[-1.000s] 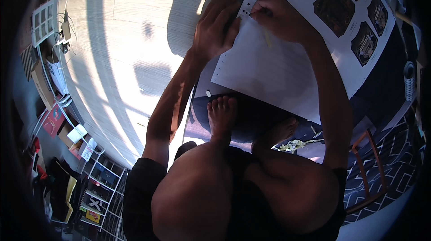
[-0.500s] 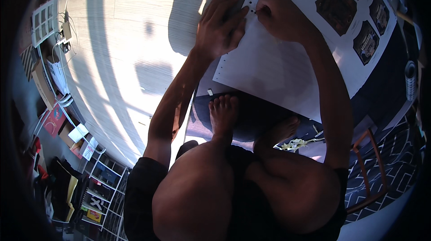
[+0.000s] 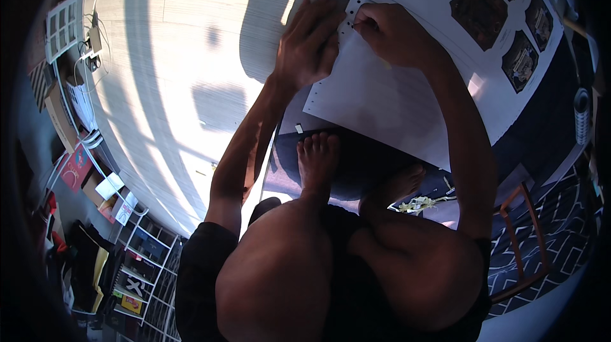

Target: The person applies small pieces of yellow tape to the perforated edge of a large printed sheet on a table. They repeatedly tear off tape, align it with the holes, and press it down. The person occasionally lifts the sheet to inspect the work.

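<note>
A large white sheet of paper (image 3: 382,103) lies before me, with a row of small dark holes down its left edge. My left hand (image 3: 309,46) rests along that edge, its fingers stretched out and partly over the paper's border. Close to those fingertips, my right hand (image 3: 394,35) is closed in a pinch at the punched edge. Whatever sits between its thumb and finger is hidden. Dark ornate printed panels (image 3: 478,11) fill the sheet's upper right part.
Beneath the paper is a dark mat (image 3: 356,144), where my bare feet (image 3: 316,157) rest. A small white piece (image 3: 299,128) lies near the paper's lower left corner. Pale, sunlit wooden floor (image 3: 197,36) stretches left toward a wire rack (image 3: 143,259). A brown wooden frame (image 3: 525,234) stands at right.
Both hands have slid slightly toward me and to the left along the punched edge. More holes show above the right hand. The right hand stays pinched.
</note>
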`<move>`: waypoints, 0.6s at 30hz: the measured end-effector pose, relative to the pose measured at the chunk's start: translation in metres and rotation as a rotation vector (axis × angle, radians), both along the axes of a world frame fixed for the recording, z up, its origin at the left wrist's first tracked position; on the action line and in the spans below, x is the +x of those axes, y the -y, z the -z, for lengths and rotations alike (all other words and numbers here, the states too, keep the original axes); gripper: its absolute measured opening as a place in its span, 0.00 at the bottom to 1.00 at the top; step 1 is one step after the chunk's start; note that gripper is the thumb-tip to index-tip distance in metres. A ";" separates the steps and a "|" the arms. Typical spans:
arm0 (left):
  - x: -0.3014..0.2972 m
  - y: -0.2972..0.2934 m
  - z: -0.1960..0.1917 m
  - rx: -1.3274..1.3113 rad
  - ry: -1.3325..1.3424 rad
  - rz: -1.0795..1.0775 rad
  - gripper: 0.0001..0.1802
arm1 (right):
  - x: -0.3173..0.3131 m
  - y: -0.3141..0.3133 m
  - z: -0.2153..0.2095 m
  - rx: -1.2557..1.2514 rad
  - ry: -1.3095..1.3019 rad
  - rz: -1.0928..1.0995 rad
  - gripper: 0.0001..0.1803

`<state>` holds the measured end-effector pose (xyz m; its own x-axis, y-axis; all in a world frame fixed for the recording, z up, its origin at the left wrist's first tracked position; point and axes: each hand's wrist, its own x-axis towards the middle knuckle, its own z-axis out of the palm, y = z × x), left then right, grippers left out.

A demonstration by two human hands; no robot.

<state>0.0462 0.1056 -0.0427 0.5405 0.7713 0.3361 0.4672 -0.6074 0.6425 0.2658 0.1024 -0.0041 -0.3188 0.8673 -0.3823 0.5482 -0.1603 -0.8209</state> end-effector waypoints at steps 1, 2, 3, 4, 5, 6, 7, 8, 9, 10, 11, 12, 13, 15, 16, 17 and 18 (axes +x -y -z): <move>0.000 0.002 0.000 -0.005 0.001 -0.005 0.20 | 0.000 -0.001 -0.001 0.001 0.007 -0.012 0.08; 0.000 0.003 0.000 -0.010 0.003 -0.010 0.20 | -0.001 -0.002 -0.002 0.003 0.013 -0.023 0.08; 0.000 0.004 0.001 -0.001 -0.001 -0.006 0.21 | -0.001 -0.002 -0.002 0.017 0.018 -0.032 0.08; 0.000 0.004 0.001 0.007 -0.005 -0.001 0.21 | -0.001 -0.003 -0.001 0.031 0.023 -0.040 0.08; 0.000 0.004 0.002 0.016 -0.008 0.005 0.21 | -0.001 -0.004 -0.001 0.045 0.027 -0.047 0.09; -0.001 0.005 0.002 0.026 -0.027 0.011 0.22 | -0.003 -0.003 -0.002 0.046 0.070 -0.067 0.09; -0.002 0.006 0.003 0.036 -0.045 0.018 0.22 | -0.005 -0.003 -0.002 0.046 0.113 -0.087 0.09; -0.002 0.007 0.003 0.046 -0.063 0.026 0.22 | -0.006 -0.002 -0.003 0.047 0.156 -0.106 0.10; -0.002 0.007 0.003 0.057 -0.077 0.021 0.22 | -0.007 -0.002 -0.003 0.065 0.217 -0.108 0.10; -0.001 0.008 0.002 0.068 -0.092 0.017 0.22 | -0.007 -0.002 -0.003 0.083 0.278 -0.109 0.10; 0.000 0.008 0.001 0.079 -0.106 0.013 0.22 | -0.008 -0.002 -0.003 0.102 0.339 -0.110 0.10; 0.000 0.008 0.000 0.078 -0.102 0.018 0.22 | -0.004 -0.003 -0.008 0.036 0.267 -0.070 0.10; 0.000 0.008 -0.002 0.077 -0.098 0.022 0.22 | 0.003 -0.006 -0.016 -0.029 0.195 -0.030 0.09; -0.001 0.008 -0.003 0.053 -0.056 0.016 0.22 | 0.009 -0.004 -0.020 -0.085 0.053 0.021 0.09; -0.003 0.008 -0.003 0.029 -0.019 0.005 0.22 | 0.008 0.001 -0.015 -0.077 -0.016 0.032 0.09; -0.005 0.009 -0.003 0.005 0.019 -0.005 0.22 | 0.007 0.005 -0.011 -0.068 -0.086 0.043 0.09; -0.006 0.011 -0.003 -0.008 0.025 -0.018 0.22 | 0.005 0.008 -0.007 -0.079 -0.081 0.025 0.09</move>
<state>0.0400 0.0948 -0.0400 0.5181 0.7834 0.3432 0.4619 -0.5940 0.6587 0.2707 0.0941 0.0026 -0.3299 0.8437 -0.4234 0.4759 -0.2387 -0.8465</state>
